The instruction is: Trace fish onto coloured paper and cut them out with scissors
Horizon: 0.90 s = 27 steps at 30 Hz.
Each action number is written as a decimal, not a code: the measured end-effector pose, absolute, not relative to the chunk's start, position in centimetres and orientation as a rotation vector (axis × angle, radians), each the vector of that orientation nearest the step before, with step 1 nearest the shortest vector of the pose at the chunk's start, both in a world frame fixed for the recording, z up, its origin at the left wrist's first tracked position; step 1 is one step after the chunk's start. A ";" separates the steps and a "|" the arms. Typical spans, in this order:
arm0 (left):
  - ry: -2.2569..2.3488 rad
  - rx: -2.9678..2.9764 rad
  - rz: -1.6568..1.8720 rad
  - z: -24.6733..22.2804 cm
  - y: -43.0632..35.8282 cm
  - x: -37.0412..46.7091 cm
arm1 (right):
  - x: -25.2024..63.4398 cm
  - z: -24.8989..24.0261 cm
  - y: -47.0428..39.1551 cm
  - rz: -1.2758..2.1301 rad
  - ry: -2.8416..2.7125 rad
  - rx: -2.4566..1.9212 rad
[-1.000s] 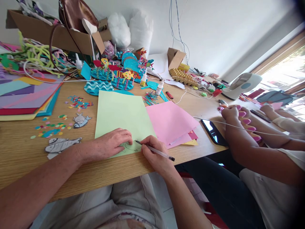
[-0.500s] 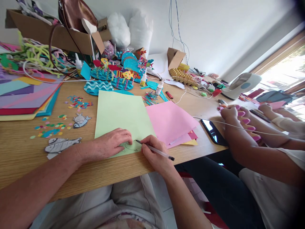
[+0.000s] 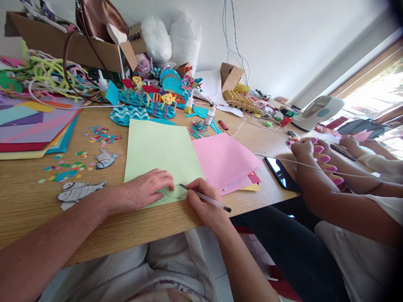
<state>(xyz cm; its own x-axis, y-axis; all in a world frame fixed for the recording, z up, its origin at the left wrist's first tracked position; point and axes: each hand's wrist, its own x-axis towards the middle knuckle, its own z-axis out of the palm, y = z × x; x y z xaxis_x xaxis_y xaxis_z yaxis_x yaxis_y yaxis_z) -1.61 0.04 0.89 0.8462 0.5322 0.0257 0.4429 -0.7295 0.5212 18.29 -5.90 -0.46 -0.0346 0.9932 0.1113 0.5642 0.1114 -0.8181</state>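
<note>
A sheet of light green paper [image 3: 160, 151] lies on the table in front of me. On its near edge is a thin outline drawing [image 3: 174, 192], partly hidden by my hands. My left hand [image 3: 151, 188] rests on the sheet with bent fingers, thumb and index finger apart, holding nothing. My right hand [image 3: 206, 201] grips a clear pen [image 3: 212, 201] with a dark end, its tip touching the paper by the drawing. Left of the sheet lie grey paper fish cutouts [image 3: 80, 191] and a smaller blue-grey one [image 3: 107, 158].
Pink paper sheets [image 3: 225, 161] lie to the right, then a phone [image 3: 281, 173]. Colored sheets [image 3: 28, 130] and confetti [image 3: 67, 170] are at left. Blue fish crafts [image 3: 160, 105] and glue bottles [image 3: 210, 115] stand behind. A person's hands [image 3: 304, 149] hold a pink scalloped strip at right.
Both hands and the pen stay almost in place on the green sheet. The view has shifted very slightly.
</note>
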 end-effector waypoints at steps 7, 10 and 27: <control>0.725 2.515 0.233 1.0 0.0 -1.6 | 18.3 -0.5 -5.8 0.781 -1.694 -1.524; 0.730 2.508 0.218 1.0 0.0 -1.5 | 18.3 -0.4 -5.9 0.765 -1.698 -1.522; 0.735 2.515 0.203 0.9 0.1 -1.6 | 18.3 -0.5 -5.7 0.764 -1.687 -1.536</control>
<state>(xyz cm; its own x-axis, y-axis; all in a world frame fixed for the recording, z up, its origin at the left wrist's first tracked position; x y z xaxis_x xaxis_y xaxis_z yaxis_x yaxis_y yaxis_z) -1.56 0.09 0.92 0.8426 0.5385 0.0009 0.4626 -0.7247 0.5108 18.30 -5.70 -0.54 -0.0316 0.9926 0.1176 0.5666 0.1147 -0.8160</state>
